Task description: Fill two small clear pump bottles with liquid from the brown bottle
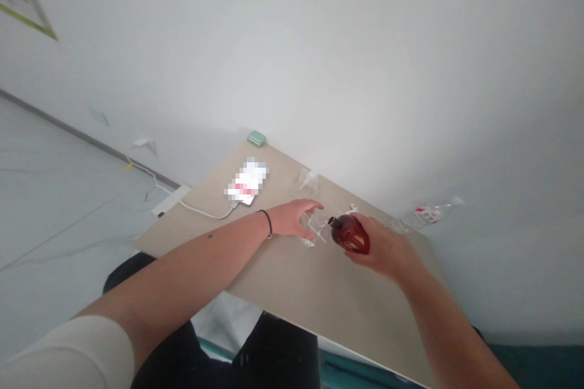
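Observation:
My right hand (385, 249) is closed round a dark red-brown bottle (350, 233), tipped on its side with its open neck pointing left. My left hand (296, 219) reaches across the beige table (292, 279) and curls its fingers round a small clear glass (314, 228). The bottle's neck sits just right of the glass rim, almost touching it. A thin black band is on my left wrist. Whether anything is in the glass is too faint to tell.
A phone (246, 185) on a white charging cable (201, 211) lies at the far left of the table. A green case (256, 138) rests by the wall. A second clear cup (308, 182) and a clear plastic water bottle (426, 216) stand along the wall.

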Motion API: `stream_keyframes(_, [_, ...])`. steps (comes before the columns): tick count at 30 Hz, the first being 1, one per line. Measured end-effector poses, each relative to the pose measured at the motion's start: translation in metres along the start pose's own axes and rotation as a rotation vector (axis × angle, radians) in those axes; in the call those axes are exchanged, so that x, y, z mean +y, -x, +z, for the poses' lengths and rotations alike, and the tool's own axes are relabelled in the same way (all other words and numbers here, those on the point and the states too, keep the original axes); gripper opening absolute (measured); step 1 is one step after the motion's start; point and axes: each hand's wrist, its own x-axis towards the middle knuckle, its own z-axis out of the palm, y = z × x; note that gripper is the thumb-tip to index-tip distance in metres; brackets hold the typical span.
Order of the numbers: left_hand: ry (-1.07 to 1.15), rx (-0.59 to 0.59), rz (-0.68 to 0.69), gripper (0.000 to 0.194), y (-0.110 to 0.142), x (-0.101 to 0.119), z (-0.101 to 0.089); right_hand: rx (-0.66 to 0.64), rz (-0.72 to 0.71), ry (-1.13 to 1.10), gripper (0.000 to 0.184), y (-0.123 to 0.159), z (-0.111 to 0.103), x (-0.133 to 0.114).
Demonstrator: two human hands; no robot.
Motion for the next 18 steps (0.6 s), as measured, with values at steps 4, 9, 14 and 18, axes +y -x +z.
stream_keyframes(4, [0.004,-0.003,-0.013,0.088,-0.0004,0.0007,0.0004,-0.003,-0.017,0.001,0.07,0.0001,0.0013,0.0025])
stream_keyframes(9, [0.016,0.002,-0.014,0.088,-0.0006,0.0012,0.0001,0.007,-0.02,0.016,0.07,-0.0007,0.001,0.0021])
stream_keyframes(14, [0.027,0.003,-0.025,0.087,0.0,0.0023,-0.0008,-0.013,-0.012,0.039,0.07,-0.0018,-0.0033,-0.0015])
stream_keyframes(18, [0.021,-0.003,-0.024,0.088,0.0,0.0021,-0.001,-0.002,-0.028,0.039,0.067,-0.0012,-0.0063,-0.0033])
